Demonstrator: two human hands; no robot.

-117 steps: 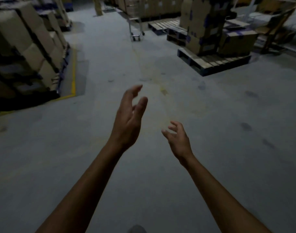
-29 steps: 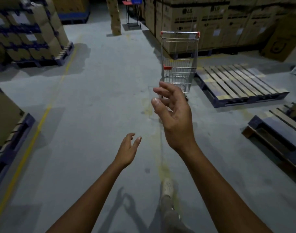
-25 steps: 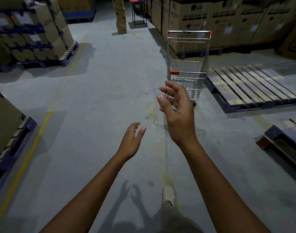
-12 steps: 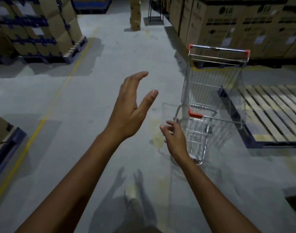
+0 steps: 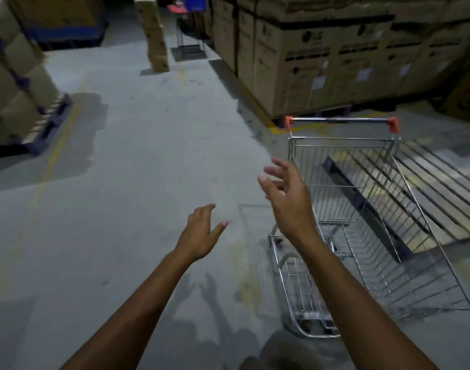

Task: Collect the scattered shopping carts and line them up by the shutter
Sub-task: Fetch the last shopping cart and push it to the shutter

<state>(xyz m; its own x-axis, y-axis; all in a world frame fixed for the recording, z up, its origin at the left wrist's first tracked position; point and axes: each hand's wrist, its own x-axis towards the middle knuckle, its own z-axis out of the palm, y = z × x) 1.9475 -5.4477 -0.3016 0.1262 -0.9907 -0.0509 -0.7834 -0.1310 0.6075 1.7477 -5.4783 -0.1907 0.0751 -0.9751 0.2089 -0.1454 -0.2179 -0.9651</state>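
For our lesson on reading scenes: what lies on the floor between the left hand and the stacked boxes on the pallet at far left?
Head view: only bare grey floor, crossed by a faint yellow line, lies between the left hand and the stacked boxes.

Dim warehouse light, soft arm shadows on floor point(image 5: 121, 182), blurred, curved edges

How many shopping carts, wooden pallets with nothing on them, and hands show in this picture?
Shopping carts: 2, the near shopping cart and a far cart, blurred, at the aisle's end.
Bare wooden pallets: 1, the wooden pallet behind the near cart.
Hands: 2, the left hand and the right hand, both open and holding nothing.
Total: 5
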